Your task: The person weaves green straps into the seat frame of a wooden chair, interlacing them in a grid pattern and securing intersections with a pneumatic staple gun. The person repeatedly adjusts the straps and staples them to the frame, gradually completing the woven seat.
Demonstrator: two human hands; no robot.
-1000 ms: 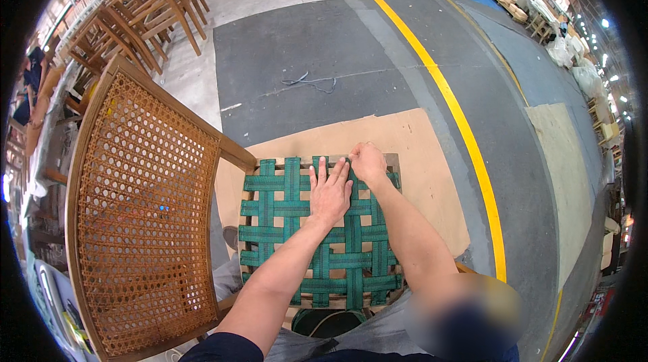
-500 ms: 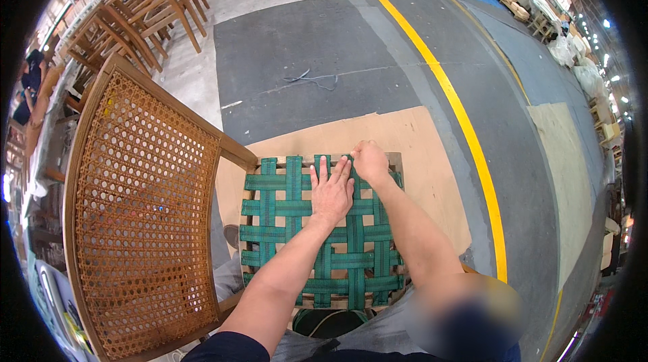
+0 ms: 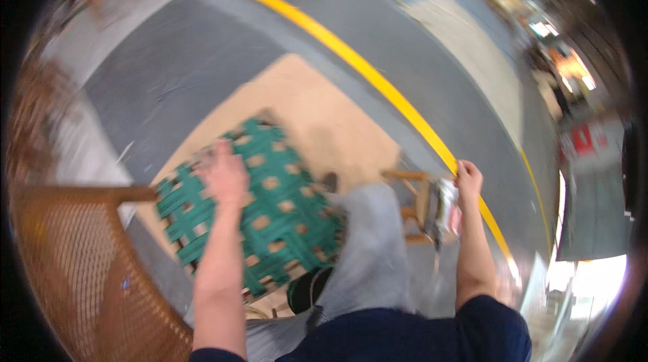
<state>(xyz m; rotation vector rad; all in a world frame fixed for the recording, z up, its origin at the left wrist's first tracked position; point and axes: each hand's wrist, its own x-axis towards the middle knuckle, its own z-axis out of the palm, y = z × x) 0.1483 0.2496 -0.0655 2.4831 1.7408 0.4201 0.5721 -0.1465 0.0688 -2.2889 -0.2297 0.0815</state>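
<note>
Green woven webbing (image 3: 266, 237) covers the seat of a wooden chair, its straps crossing with gaps between them. My left hand (image 3: 225, 176) lies on the webbing near the seat's far left edge, fingers stretched out and somewhat blurred. Off to the right of the seat, my right hand (image 3: 468, 179) is closed, above a small wooden stool (image 3: 420, 203). What its fingers hold, if anything, is too small to make out. Just below that hand, a clear, shiny pack (image 3: 445, 208) with some red on it rests on the stool.
The chair's cane back (image 3: 74, 267) rises at the left. Under the chair lies a tan board (image 3: 304, 98) on the grey floor. A yellow floor line (image 3: 351, 61) runs diagonally past the stool. My grey-trousered leg (image 3: 374, 247) is between seat and stool.
My right hand has left the seat's far edge and swung right to the stool. My left hand stays on the webbing. The view has turned right, bringing the stool into sight.
</note>
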